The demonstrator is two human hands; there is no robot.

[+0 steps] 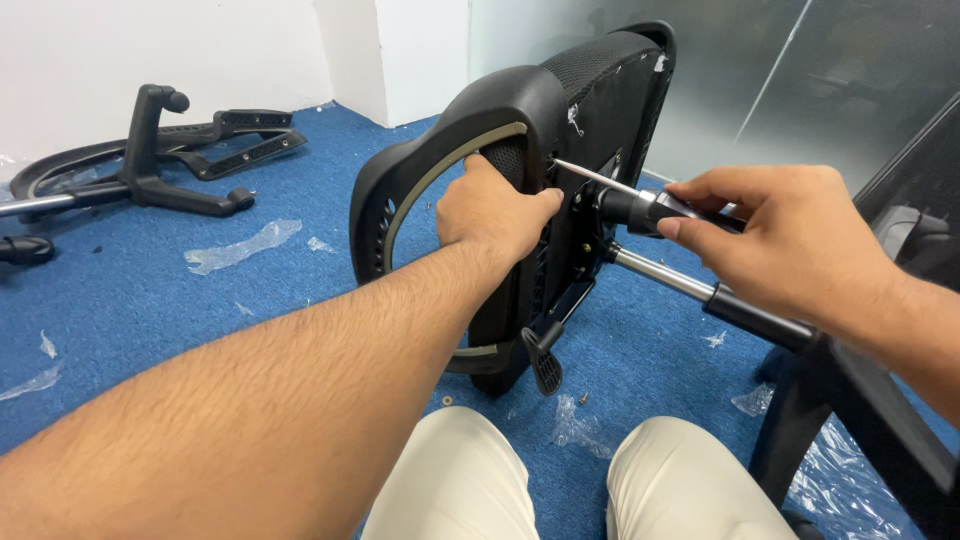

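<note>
Fingers of the right hand (790, 245) pinch a screwdriver (640, 205) at centre right, its shaft pointing left into the upturned chair seat (450, 140). The left hand (495, 210), at frame centre, grips the seat's rim just beside the tip.

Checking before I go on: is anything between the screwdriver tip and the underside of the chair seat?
Nothing visible. The right hand holds the screwdriver, its tip right at the mechanism plate on the seat. The left hand grips the seat edge beside it, left of the tip's path.
</note>
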